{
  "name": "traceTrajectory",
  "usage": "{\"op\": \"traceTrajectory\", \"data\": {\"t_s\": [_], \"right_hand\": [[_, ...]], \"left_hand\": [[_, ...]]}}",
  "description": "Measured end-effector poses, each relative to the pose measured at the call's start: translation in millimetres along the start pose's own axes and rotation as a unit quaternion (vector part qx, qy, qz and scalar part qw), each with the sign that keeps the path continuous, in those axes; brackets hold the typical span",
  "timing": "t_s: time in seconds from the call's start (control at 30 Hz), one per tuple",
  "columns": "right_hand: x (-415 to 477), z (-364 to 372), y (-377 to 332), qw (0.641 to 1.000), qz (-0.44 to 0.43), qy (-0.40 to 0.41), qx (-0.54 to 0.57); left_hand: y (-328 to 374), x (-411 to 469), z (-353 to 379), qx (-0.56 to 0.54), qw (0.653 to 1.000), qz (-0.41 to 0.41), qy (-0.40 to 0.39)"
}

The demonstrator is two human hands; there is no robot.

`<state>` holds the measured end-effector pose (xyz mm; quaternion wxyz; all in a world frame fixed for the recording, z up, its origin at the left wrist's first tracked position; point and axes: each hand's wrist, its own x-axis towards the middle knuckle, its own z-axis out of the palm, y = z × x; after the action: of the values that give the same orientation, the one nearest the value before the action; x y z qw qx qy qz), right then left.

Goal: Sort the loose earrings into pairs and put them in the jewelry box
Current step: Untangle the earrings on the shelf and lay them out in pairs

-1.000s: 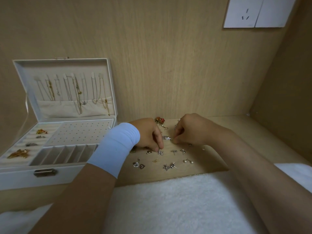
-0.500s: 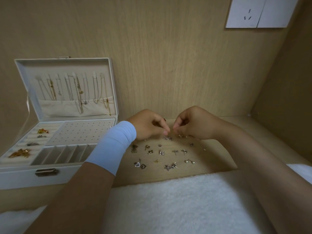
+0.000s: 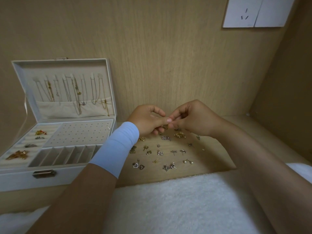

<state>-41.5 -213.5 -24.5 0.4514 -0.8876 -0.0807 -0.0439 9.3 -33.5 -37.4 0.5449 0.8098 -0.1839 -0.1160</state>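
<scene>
Several small loose earrings [image 3: 159,152] lie scattered on the wooden shelf, silver and gold. Above them my left hand [image 3: 146,121] and my right hand [image 3: 192,118] meet fingertip to fingertip and together pinch one small gold earring [image 3: 165,127]. The white jewelry box [image 3: 50,174] stands open at the left, its lid upright with necklaces hanging inside. Its perforated earring panel [image 3: 79,132] holds nothing that I can see. A few gold and silver pieces [image 3: 17,154] sit in the ring rolls at its left.
A white fluffy towel [image 3: 177,203] covers the near edge below the shelf. The back wall and a right side wall [image 3: 283,98] close the space in. A white wall socket [image 3: 253,12] sits at the top right. A pale blue band wraps my left wrist.
Both hands have risen from the shelf, where they were touching earrings, and now hold one small gold earring between them above the pile.
</scene>
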Motion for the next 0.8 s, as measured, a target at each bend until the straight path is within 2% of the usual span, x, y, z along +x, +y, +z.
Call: {"op": "traceTrajectory", "data": {"t_s": [0.1,0.2,0.27,0.33,0.4,0.53,0.8], "right_hand": [[1.8,-1.1,2.2,0.996,0.005,0.023,-0.085],[1.6,0.2,6.6,0.994,0.006,0.017,-0.105],[0.8,3.4,10.6,0.987,0.005,-0.003,-0.159],[-0.6,7.7,13.6,0.974,0.012,-0.04,-0.223],[-1.6,11.5,15.6,0.964,0.017,-0.067,-0.256],[-0.8,14.8,17.9,0.956,0.013,-0.079,-0.282],[0.4,10.4,18.0,0.962,0.028,-0.098,-0.254]], "left_hand": [[2.1,-0.5,1.9,-0.019,1.0,0.002,-0.017],[0.4,1.2,1.1,0.016,0.999,0.005,-0.029],[-2.3,3.1,-2.5,0.132,0.991,0.017,-0.029],[-4.2,3.8,-6.2,0.274,0.961,0.026,-0.034],[-4.6,2.7,-7.3,0.337,0.941,0.017,-0.036],[-7.2,2.7,-1.9,0.369,0.928,0.031,-0.041],[-16.2,9.7,8.5,0.397,0.915,0.04,-0.053]]}}
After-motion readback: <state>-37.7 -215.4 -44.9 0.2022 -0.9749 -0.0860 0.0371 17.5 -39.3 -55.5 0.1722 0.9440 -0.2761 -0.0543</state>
